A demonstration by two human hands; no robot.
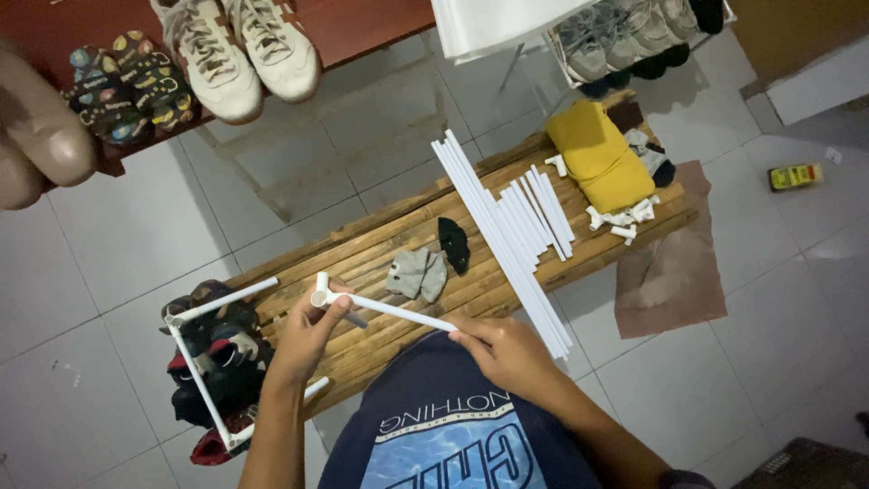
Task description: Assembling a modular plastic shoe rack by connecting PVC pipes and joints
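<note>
Hands meet over one white tube (pixel 398 312) above a slatted wooden bench (pixel 380 249): the left hand (pixel 303 340) closes its fingers on the white corner connector (pixel 319 294) at the tube's nine o'clock end, while the right hand (pixel 507 349) pinches the three o'clock end. About ten loose white tubes (pixel 511 222) lie at two o'clock, with two grey socks (pixel 416 273), one black sock (pixel 453 243), one yellow cloth (pixel 599 156) and several small connectors (pixel 623 219). One partly built tube frame (pixel 204 362) rests at eight o'clock over a heap of shoes (pixel 217 362) on the white tiled floor (pixel 118 235).
</note>
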